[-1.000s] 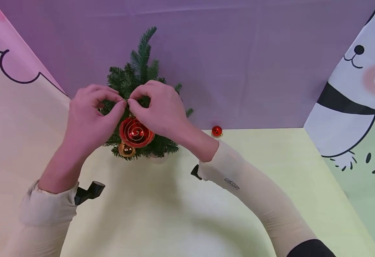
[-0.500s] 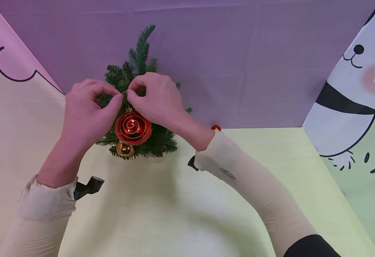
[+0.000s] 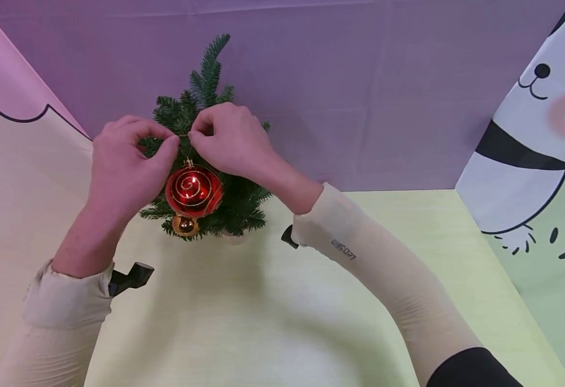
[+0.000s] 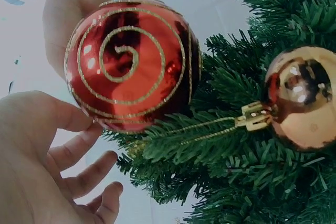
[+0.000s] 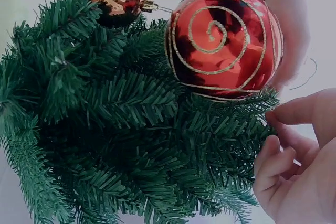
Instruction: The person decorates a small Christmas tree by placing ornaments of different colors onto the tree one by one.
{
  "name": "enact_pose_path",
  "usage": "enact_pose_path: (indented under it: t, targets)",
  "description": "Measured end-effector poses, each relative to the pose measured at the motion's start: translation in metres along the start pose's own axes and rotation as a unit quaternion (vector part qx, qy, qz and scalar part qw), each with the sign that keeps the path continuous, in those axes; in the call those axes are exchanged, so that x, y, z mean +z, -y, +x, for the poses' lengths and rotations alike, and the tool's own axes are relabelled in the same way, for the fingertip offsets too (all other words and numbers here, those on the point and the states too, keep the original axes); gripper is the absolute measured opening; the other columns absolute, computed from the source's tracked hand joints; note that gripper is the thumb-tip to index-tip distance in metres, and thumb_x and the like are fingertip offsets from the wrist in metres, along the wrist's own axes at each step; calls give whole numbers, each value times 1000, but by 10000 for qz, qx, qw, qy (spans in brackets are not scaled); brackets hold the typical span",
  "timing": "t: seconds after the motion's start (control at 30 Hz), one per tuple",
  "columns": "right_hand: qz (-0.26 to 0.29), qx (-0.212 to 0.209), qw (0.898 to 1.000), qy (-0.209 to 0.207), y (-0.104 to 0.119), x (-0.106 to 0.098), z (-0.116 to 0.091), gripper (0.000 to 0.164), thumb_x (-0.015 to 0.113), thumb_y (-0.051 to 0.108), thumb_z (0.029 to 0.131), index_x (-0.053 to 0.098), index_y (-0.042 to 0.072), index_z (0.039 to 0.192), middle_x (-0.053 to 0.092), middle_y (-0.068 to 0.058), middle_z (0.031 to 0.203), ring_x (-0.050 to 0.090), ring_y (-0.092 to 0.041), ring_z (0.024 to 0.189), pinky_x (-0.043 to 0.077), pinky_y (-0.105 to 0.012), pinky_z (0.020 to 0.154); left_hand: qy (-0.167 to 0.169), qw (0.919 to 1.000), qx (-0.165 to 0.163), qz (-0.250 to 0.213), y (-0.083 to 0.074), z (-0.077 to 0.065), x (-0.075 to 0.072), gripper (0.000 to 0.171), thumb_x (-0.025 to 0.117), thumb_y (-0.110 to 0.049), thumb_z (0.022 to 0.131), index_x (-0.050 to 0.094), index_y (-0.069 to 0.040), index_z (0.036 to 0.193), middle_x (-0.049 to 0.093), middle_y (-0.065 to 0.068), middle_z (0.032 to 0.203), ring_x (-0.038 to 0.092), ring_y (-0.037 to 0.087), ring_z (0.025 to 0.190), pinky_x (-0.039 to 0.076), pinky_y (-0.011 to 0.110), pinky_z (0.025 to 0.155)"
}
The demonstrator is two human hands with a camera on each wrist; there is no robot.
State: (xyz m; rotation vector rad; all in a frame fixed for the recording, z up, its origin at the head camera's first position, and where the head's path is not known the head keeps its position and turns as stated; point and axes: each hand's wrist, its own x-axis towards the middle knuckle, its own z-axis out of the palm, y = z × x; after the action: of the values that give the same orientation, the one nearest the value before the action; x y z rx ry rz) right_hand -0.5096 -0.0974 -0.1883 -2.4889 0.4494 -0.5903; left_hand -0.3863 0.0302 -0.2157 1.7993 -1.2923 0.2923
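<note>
A big shiny red bauble [image 3: 194, 191] with a gold glitter spiral hangs in front of a small green Christmas tree [image 3: 245, 209]. Its thin gold cord [image 3: 183, 135] runs up and spreads between both hands. My left hand [image 3: 124, 161] pinches one side of the cord between thumb and index finger. Just to the right, my right hand [image 3: 234, 141] pinches the other side. The left wrist view shows a smaller gold bauble [image 4: 304, 98] hanging on the tree by its own cord, below the red one in the head view. Both pinch points are hidden in the wrist views.
The tree stands on a pale table [image 3: 224, 322], close to a purple backdrop [image 3: 321, 97]. A panda-print panel [image 3: 519, 177] borders the right side, and a pink and cream panel [image 3: 26, 172] the left.
Both hands have risen slightly and moved a little left with the cord, and the red bauble has shifted left and up. The small red bauble at the back is now hidden behind the right arm.
</note>
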Motion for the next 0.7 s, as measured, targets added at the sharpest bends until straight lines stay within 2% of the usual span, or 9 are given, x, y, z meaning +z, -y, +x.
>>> enact_pose_path:
  t: [0.13, 0.3, 0.5, 0.7]
  targets:
    - [-102, 82, 9997, 213, 0, -2, 1, 21, 53, 21, 99, 72, 18, 91, 64, 6, 80, 57, -10, 73, 43, -24, 67, 148, 9998, -110, 51, 2, -1, 0, 27, 59, -22, 93, 75, -1, 94, 64, 11, 107, 42, 25, 91, 31, 39, 76]
    - [-152, 161, 9992, 345, 0, -2, 1, 19, 55, 23, 99, 74, 20, 97, 66, 9, 83, 58, -8, 76, 44, -22, 71, 258, 9996, -47, 39, 4, -1, -1, 25, 60, -22, 93, 74, -1, 93, 64, 9, 107, 43, 22, 92, 30, 32, 73]
    - [128, 164, 9994, 282, -6, -3, -1, 18, 56, 24, 98, 73, 20, 98, 66, 8, 82, 57, -9, 75, 43, -22, 73, 373, 9993, 20, -58, 8, -1, 0, 23, 60, -21, 93, 74, -3, 92, 64, 7, 108, 42, 23, 91, 28, 32, 73]
    - [388, 139, 9991, -40, -22, -13, -8, 15, 59, 24, 97, 72, 17, 97, 65, 9, 90, 55, -9, 80, 42, -23, 77, 430, 9990, 25, -128, 10, -1, 3, 21, 61, -21, 93, 73, -5, 96, 61, 7, 111, 43, 22, 87, 31, 30, 72]
